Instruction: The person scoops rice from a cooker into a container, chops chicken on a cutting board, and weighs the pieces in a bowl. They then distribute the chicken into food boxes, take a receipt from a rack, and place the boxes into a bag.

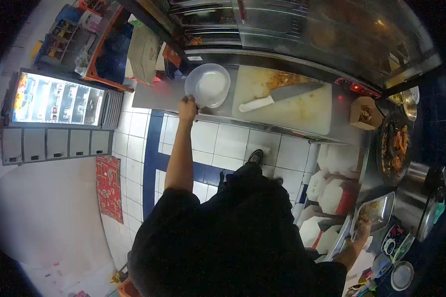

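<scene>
My left hand [187,107] grips the near-left rim of a white translucent bowl [214,85] at the counter's left part. Right of the bowl lies a pale cutting board [302,116] with chopped brown food [281,79] and a white-handled knife [296,91] on it. Far to the right, my right hand [363,229] is at the near-left edge of a metal tray [384,214] that has crumbly brown food [369,212] in it. Its fingers are too small and dim to make out.
A food box [365,113] stands right of the board, beside a dark pan [394,148] of reddish food. A large pot [416,195] is near the tray. White boxes [332,193] sit below the right counter. A lit display fridge [59,99] stands at left.
</scene>
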Available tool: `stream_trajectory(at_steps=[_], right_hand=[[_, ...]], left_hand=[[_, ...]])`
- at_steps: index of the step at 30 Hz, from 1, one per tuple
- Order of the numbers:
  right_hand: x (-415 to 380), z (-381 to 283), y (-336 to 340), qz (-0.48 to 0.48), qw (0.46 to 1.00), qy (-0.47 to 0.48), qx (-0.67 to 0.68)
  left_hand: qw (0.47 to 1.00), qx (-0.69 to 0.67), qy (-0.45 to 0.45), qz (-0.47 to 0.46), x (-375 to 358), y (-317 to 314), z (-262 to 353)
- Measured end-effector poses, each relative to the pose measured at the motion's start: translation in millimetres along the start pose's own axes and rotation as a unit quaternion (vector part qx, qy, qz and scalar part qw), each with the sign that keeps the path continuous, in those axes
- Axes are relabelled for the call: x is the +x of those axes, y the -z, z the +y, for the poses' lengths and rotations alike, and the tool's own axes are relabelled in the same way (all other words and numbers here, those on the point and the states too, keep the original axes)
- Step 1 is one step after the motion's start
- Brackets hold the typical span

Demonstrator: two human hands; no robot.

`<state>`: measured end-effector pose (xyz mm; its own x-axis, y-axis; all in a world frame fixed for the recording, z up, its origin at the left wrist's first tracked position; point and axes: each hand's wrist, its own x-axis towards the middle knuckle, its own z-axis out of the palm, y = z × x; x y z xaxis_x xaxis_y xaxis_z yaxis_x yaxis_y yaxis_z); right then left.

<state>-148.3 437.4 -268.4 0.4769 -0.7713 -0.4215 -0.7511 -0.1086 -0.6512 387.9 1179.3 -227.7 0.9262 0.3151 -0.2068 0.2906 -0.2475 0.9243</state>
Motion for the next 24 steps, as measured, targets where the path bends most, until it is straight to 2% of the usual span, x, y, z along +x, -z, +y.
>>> stream_trajectory(at_steps=[5, 7, 8, 11, 13, 15, 16, 17, 18, 20, 21, 22, 23, 24], right_hand=[[9.9, -8.6, 5.1, -0.002, 0.999, 0.004, -0.047], [19.3, -13.6, 3.3, -0.008, 0.998, 0.017, -0.067], [22.7, -18.5, 2.9, -0.011, 0.996, 0.025, -0.082], [13.6, -34.5, 11.3, -0.007, 0.985, 0.033, -0.167], [3.5, -40.5, 26.5, 0.002, 0.976, -0.006, -0.219], [-3.1, -45.1, 38.4, 0.018, 0.97, -0.063, -0.236], [-10.8, -49.6, 36.1, 0.089, 0.968, -0.037, -0.232], [17.7, 0.5, 32.3, 0.121, 0.957, -0.007, -0.265], [12.4, 5.7, 36.1, 0.133, 0.958, -0.011, -0.255], [7.4, -10.7, 23.4, 0.14, 0.96, -0.011, -0.242], [-7.3, -29.8, 27.8, 0.155, 0.98, -0.026, -0.124], [-13.9, -41.9, 38.3, 0.16, 0.986, -0.039, 0.0], [-17.6, -55.1, 40.8, 0.149, 0.975, -0.117, 0.113], [-11.7, -37.3, 38.2, 0.163, 0.973, -0.057, 0.153]], left_hand=[[1.0, 0.011, 0.017, -0.003, 16.2, -9.7, -18.5], [0.998, 0.002, 0.013, 0.056, 8.0, -8.9, -10.0], [0.996, -0.06, -0.004, 0.072, 16.0, -2.8, -33.1], [0.993, -0.064, 0.031, 0.095, -18.7, 6.0, -40.4], [0.988, 0.106, -0.018, 0.114, -45.9, -1.9, -59.3], [0.977, 0.122, -0.099, 0.143, -89.0, -28.2, -88.8], [0.969, 0.132, -0.139, 0.157, -112.2, -40.0, -103.4], [0.977, 0.148, -0.119, 0.094, -128.2, -50.9, -134.2], [0.981, 0.165, -0.098, 0.039, -150.3, -56.6, -163.7], [0.98, 0.12, -0.057, -0.147, -184.1, -61.0, -216.8], [0.935, 0.261, -0.061, -0.235, -170.8, -41.8, -291.5], [0.861, 0.385, -0.089, -0.32, -169.5, -31.9, -336.8], [0.787, 0.476, -0.095, -0.381, -188.7, -37.0, -336.3], [0.744, 0.518, -0.101, -0.411, -203.4, -35.1, -316.8]])
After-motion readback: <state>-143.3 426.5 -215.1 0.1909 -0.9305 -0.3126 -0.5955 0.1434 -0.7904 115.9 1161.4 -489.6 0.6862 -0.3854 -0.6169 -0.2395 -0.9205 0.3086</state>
